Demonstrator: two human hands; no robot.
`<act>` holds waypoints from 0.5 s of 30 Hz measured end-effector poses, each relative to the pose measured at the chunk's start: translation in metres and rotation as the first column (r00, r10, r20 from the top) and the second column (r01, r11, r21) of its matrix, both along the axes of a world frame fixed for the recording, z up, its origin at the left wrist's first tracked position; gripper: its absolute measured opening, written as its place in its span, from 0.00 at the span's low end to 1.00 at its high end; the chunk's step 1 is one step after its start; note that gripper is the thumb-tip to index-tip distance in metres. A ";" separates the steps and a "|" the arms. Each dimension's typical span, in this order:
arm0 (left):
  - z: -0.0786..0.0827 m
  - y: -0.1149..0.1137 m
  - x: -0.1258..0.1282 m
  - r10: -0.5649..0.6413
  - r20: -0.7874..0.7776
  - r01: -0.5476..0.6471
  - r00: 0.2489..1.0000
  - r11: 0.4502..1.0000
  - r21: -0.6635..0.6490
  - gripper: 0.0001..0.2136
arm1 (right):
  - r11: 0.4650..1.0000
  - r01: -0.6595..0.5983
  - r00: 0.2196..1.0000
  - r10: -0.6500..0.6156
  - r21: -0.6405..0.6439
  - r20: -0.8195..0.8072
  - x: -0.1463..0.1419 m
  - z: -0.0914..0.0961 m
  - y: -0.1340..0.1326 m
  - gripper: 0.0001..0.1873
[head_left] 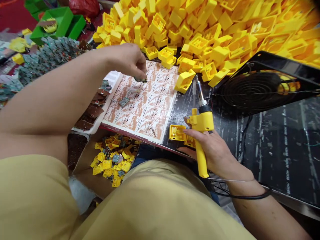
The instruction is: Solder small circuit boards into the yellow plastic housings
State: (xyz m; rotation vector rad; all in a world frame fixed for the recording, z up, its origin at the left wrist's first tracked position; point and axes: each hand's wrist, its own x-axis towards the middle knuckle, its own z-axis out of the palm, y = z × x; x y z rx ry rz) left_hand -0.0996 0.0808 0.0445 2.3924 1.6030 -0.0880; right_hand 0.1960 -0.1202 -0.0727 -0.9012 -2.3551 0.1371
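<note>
My left hand (131, 60) hovers over the printed sheet (160, 103), its fingertips pinched on a small dark green circuit board (140, 80), partly hidden by the fingers. Another small grey-green circuit board (124, 101) lies flat on that sheet. Wrapped around a yellow soldering gun (202, 146) is my right hand (216, 153); the metal tip points up and away, near a tilted yellow plastic housing (185, 81). Beside the right fingertips, at the table edge, sits an open yellow housing (177, 132). A second one there is partly covered by the fingers.
A big heap of yellow housings (175, 30) fills the back. A black fan (255, 88) stands at the right. Grey-green boards (47, 63) are piled at the left, near green trays (62, 23). Below the table edge, a cardboard box (85, 166) holds housings and boards.
</note>
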 end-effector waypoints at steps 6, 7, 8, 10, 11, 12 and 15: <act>0.023 -0.035 0.025 0.078 0.496 -0.095 0.865 0.995 0.011 0.16 | 0.997 0.045 0.998 -0.043 0.057 -0.038 -0.014 0.000 0.005 0.23; 0.015 -0.037 0.027 0.133 0.539 -0.112 0.832 0.991 -0.072 0.15 | 0.995 0.069 0.996 -0.065 0.070 -0.053 -0.013 0.000 0.004 0.24; 0.005 -0.038 0.029 0.198 0.529 -0.125 0.825 0.977 -0.172 0.13 | 0.993 0.089 0.994 -0.083 0.081 -0.065 -0.012 0.000 0.004 0.25; -0.019 -0.036 0.031 0.297 0.374 -0.161 0.879 0.921 -0.354 0.12 | 0.989 0.110 0.992 -0.103 0.098 -0.074 -0.010 0.000 0.001 0.26; -0.030 -0.034 0.030 0.309 0.281 -0.178 0.908 0.895 -0.410 0.13 | 0.988 0.112 0.992 -0.105 0.105 -0.070 -0.008 0.000 0.000 0.26; -0.039 -0.032 0.027 0.299 0.242 -0.170 0.923 0.882 -0.440 0.14 | 0.988 0.111 0.992 -0.104 0.112 -0.066 -0.007 0.000 -0.001 0.26; -0.048 -0.028 0.015 0.225 0.315 -0.055 0.922 0.881 -0.470 0.18 | 0.985 0.117 0.992 -0.109 0.125 -0.071 -0.004 0.002 -0.004 0.29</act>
